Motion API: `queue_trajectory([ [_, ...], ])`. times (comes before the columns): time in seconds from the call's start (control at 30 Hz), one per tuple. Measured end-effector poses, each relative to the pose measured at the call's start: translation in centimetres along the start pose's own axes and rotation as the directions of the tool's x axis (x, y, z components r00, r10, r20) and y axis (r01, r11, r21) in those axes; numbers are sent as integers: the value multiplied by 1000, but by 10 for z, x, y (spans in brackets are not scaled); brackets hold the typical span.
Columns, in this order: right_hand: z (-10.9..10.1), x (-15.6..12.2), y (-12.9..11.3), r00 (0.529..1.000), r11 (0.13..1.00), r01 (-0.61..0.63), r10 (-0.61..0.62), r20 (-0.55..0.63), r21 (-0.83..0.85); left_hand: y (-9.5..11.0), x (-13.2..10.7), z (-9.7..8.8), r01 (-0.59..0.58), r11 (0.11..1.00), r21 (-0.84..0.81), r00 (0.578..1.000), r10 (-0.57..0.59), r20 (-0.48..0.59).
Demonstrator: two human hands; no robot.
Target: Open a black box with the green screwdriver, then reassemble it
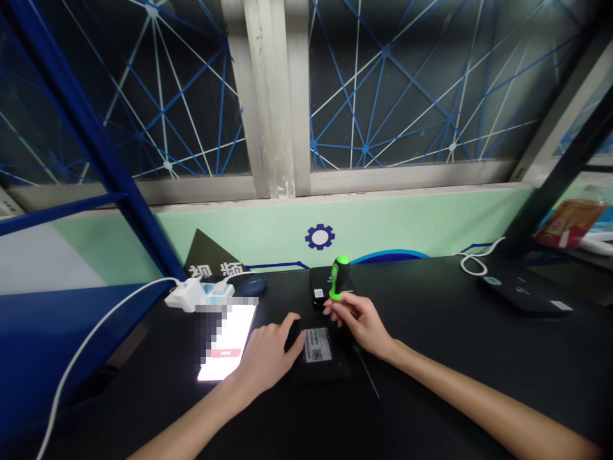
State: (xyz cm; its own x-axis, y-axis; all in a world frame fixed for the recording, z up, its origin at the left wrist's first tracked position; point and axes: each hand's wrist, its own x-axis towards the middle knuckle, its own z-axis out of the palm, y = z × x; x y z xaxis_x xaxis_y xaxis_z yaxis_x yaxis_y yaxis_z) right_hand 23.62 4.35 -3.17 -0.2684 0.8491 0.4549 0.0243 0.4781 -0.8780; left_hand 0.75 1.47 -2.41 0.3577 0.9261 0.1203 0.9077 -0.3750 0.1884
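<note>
Black rectangular electronic unit (320,369) straight ahead at 12 o'clock, lying on the black tabletop (445,364), with a white QR-code sticker (317,345) on top. Left hand (268,358) on the unit's near left side, fingers curled over the edge and touching the casing; no telling whether gripping or merely resting. Right hand (359,322) just past the unit's right corner, thumb and fingertips pinched on the lower end of a green-and-black screwdriver handle (340,278), upright and clear of the table. Thin dark shaft (368,377) at 5 o'clock from that hand, any link to the handle hidden by the fingers.

Lit smartphone (225,342) at 9 o'clock from the left hand, screen pixelated. Second black unit (318,287) with a small white label just behind the handle. Farther out at 11 o'clock, a blue computer mouse (253,286) and a white power strip (186,294), with a white cable (90,338) trailing toward 7 o'clock. At 2 o'clock, a flat black device (522,291) beside a coiled white cable (472,263). Beyond the table, a pale green wall (407,223) with a blue gear emblem (320,236), then a window (383,96) patterned in a blue-and-white web.
</note>
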Motion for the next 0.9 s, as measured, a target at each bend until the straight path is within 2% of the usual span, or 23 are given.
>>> queue_trajectory([
  [0.2, 0, -1, -1, 1000, 999, -4, 5, 20, -40, -1, 0, 1, -2, 1000, -8, 1000, 2, -11],
  [0.43, 1, 0, -3, 996, 1000, -10, 12, -86, 18, -1, 0, 1, 11, 1000, 10, 1000, -11, -4],
  [0.63, -1, -1, -9, 999, 1000, 10, -9, -47, 17, -1, 0, 1, 11, 1000, -1, 1000, -11, -4],
  [0.9, -6, -1, -13, 997, 986, 30, -17, -81, 163, 1, -1, -3, 11, 1000, -12, 1000, -11, -1],
])
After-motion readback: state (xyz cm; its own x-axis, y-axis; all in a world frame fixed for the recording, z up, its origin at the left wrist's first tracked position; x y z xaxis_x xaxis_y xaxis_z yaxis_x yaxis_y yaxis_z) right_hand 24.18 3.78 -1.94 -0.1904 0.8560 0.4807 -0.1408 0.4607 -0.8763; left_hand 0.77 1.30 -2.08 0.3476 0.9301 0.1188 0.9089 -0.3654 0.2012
